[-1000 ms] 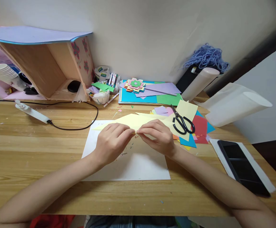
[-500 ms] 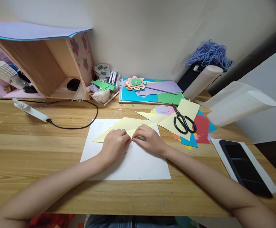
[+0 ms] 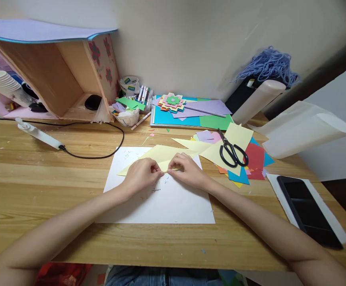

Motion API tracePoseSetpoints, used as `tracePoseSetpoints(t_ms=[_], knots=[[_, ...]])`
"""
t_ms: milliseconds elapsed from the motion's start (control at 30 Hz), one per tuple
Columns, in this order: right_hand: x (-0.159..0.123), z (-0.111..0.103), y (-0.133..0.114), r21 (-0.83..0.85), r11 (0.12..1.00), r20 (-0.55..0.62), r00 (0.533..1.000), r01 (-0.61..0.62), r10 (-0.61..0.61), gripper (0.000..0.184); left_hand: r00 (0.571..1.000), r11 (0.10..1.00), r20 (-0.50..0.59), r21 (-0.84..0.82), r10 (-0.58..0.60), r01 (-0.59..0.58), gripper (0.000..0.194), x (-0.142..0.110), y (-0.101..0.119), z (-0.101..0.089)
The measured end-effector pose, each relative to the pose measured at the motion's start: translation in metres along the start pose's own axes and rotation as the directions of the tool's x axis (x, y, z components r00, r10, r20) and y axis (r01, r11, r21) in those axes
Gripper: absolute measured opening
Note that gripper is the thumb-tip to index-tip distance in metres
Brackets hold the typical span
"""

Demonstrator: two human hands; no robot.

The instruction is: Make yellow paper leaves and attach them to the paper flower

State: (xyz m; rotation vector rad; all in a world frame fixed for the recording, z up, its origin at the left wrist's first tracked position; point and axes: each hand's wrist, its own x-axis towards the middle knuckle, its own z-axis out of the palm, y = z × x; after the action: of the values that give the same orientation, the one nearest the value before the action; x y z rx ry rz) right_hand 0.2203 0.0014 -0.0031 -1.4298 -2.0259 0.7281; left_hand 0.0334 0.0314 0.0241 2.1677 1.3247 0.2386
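A pale yellow sheet of paper [image 3: 161, 154] lies over a white sheet [image 3: 179, 206] in front of me. My left hand [image 3: 144, 174] pinches the yellow paper's near edge between thumb and fingers. Just beside it, my right hand [image 3: 186, 169] pinches the same edge, its fingers curled. The fingertips of both hands almost meet, and a narrow strip of the edge looks rolled or folded there. Parts of the yellow paper are hidden under the hands. Small pen marks and bits dot the white sheet.
Black-handled scissors [image 3: 232, 153] rest on coloured paper scraps [image 3: 255, 157] to the right. Beyond are a layered paper flower [image 3: 172, 102] on stacked sheets and a cup of scraps [image 3: 127, 118]. A glue gun [image 3: 40, 135] with its cord lies left; a black phone-like slab [image 3: 308, 210] lies right.
The fingers of both hands have lifted and opened slightly into clearer pinches, showing more of the paper's near edge. The whole view has shifted a little.
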Motion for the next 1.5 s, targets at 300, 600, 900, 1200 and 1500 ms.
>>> tracePoseSetpoints(t_ms=[300, 600, 900, 1200, 1500], knots=[[0.001, 0.002, -0.006, 0.008, 0.992, -0.035, 0.991, -0.129, 0.129, 0.007, 0.997, 0.999, 0.069, -0.013, -0.034, 0.035, 0.024, 0.006, -0.001, -0.004], [0.002, 0.000, 0.002, -0.030, 0.984, -0.071, 0.982, -0.176, 0.173, 0.011, 0.995, 0.996, 0.071, 0.056, -0.070, 0.066, 0.021, 0.008, 0.000, -0.005], [0.004, -0.009, 0.010, -0.074, 0.978, -0.036, 0.981, -0.194, 0.192, 0.011, 0.986, 0.996, 0.145, 0.048, -0.083, 0.077, 0.020, 0.011, -0.003, -0.011], [0.006, -0.025, 0.008, -0.089, 0.959, 0.067, 0.959, -0.268, 0.274, 0.011, 0.963, 0.993, 0.244, 0.075, -0.112, 0.096, 0.019, 0.013, -0.003, -0.023], [0.007, -0.030, 0.015, -0.097, 0.954, 0.125, 0.948, -0.283, 0.294, 0.011, 0.931, 0.979, 0.333, 0.179, -0.151, 0.095, 0.022, 0.017, -0.008, -0.031]])
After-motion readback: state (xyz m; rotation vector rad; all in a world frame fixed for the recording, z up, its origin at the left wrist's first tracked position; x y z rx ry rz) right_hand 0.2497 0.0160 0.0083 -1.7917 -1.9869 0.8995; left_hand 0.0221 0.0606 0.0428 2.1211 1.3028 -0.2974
